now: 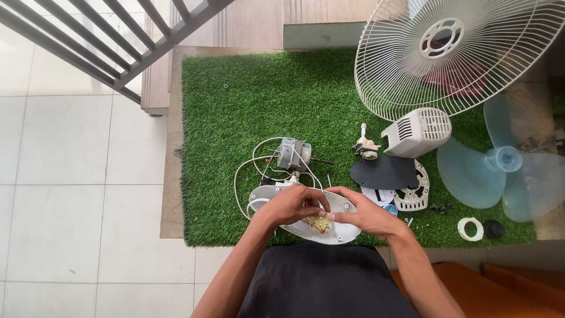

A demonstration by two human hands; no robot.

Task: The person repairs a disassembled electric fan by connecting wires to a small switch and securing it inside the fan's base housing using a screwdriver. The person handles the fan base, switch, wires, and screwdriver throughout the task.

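At the near edge of the green turf mat point(247, 88), which covers the table point(170, 194), lies a white oval housing point(344, 227), open side up, its long axis running left to right and slightly toward the person on the right. The left hand point(288, 206) rests curled over its left half, fingers bent down onto the rim and inner parts; the right hand point(365, 213) comes in from the right, fingers closed in a pinch over a small yellowish component point(321, 222) in the middle. Both hands meet there, about equally near; what exactly the fingertips grip seems to be a small part, but it is too small to tell

Just beyond the left hand, a white cable point(240, 182) loops away to a grey motor point(294, 154) with its shaft pointing right. Further right lie a small gear piece point(366, 147), a black oval plate point(384, 172), a white vented motor cover point(418, 132), and a round white slotted piece point(415, 195). Behind them leans the white wire grille point(459, 53); the translucent blue blade point(503, 171) lies far right, with a white ring point(470, 228) and a black cap point(493, 228) nearby. Nothing blocks the hands
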